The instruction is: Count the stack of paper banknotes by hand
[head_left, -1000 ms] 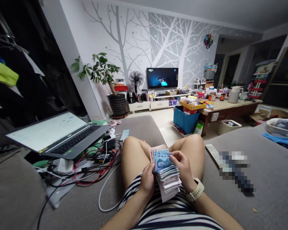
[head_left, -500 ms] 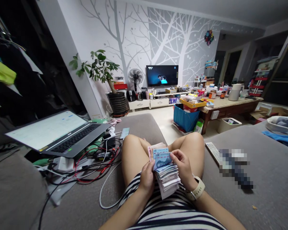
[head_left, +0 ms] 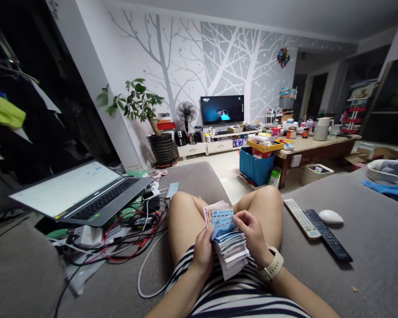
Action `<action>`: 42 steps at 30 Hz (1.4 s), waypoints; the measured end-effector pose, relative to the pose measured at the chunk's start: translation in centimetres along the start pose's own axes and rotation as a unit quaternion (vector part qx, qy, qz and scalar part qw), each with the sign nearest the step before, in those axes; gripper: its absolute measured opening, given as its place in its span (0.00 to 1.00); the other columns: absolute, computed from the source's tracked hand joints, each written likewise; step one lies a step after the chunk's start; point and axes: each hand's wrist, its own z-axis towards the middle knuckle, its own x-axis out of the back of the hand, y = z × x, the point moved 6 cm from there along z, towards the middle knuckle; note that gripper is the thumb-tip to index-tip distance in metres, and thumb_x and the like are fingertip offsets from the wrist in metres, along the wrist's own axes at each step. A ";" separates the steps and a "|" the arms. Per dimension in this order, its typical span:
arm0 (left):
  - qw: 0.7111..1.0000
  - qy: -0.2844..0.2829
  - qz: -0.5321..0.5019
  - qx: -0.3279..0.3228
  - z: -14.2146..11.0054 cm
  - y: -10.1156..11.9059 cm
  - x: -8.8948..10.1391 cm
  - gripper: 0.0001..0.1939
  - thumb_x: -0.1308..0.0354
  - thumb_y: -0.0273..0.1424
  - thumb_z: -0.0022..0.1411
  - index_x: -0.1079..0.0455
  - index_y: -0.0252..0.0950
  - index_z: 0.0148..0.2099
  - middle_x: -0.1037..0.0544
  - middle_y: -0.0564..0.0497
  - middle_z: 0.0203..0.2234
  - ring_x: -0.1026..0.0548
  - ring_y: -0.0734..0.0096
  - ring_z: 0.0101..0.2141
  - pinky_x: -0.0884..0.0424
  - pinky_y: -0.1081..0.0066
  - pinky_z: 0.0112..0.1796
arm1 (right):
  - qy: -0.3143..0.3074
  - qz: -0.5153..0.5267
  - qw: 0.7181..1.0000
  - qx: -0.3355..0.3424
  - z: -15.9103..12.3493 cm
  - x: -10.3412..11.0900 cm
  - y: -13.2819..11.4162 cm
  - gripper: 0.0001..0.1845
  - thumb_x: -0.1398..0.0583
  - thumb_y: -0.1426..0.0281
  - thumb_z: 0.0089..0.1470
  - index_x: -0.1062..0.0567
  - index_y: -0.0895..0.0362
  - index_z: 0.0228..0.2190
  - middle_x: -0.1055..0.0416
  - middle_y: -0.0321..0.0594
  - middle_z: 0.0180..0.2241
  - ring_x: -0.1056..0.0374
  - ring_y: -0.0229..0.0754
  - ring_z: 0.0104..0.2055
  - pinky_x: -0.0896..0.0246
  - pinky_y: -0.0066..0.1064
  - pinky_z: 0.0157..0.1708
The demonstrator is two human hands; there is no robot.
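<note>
A thick stack of banknotes (head_left: 231,251) is held over my lap, its lower part folded over in many layers. Blue notes stand up at the front of it, with pinkish and brownish notes fanned out behind them at the upper left. My left hand (head_left: 204,247) grips the stack by its left side, thumb on the front. On the other side my right hand (head_left: 250,227) pinches the right edge of a blue banknote (head_left: 223,221) between thumb and fingers. A pale watch sits on my right wrist.
Left on the sofa are an open laptop (head_left: 102,194), tangled cables (head_left: 135,229) and a phone (head_left: 173,190). To the right lie a white remote (head_left: 300,216), a black remote (head_left: 328,236) and a white mouse (head_left: 331,217). Beyond stands a cluttered table (head_left: 305,145).
The view has tilted slightly, so the room sits lower in the picture. Both hands keep hold of the banknotes; the front blue note's upper part looks slightly shifted.
</note>
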 end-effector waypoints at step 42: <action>0.999 -0.008 -0.032 0.029 -0.1 -0.3 -0.1 0.14 0.33 0.35 0.46 0.22 0.32 0.36 0.18 0.47 0.26 0.21 0.56 0.34 0.27 0.63 0.38 | 0.000 -0.058 0.998 -0.013 0.5 0.4 0.8 0.22 0.34 0.54 0.48 0.34 0.57 0.21 0.42 0.30 0.20 0.47 0.35 0.24 0.50 0.27 0.25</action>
